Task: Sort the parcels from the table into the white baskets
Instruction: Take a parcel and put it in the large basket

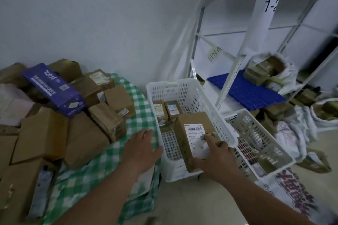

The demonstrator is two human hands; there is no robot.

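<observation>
A: What is lying at the far left?
B: Brown cardboard parcels [43, 133] are piling up on a table draped in a green-and-white checked cloth [140, 113]. A purple box [54, 88] is resting tilted on top of the pile, and a small carton with a barcode sticker [119, 101] is sitting at the pile's right edge.

A: And the left hand?
B: The left hand [141, 149] is hovering palm down over the cloth, beside the left wall of the near basket. Its fingers are lying straight and loosely spread, gripping nothing.

A: What is standing in the middle?
B: A white slatted basket [184, 87] is standing just beside the table. Two small labelled boxes [167, 109] are lying side by side on its floor toward the back.

A: Where is the parcel being handled?
B: A brown parcel with a white shipping label [196, 133] is sitting inside that basket, against its right wall. The right hand [219, 160] is gripping its near end, thumb curling along the lower left edge and forefinger pressing on the label.

A: What is lying to the right?
B: A second white basket [263, 133] is standing against the first, holding flat soft packets that are too blurred to tell apart. Behind, a white metal rack [230, 82] is carrying a blue slatted panel [256, 93], and white sacks of brown packages [270, 69] are sitting at the far right.
</observation>
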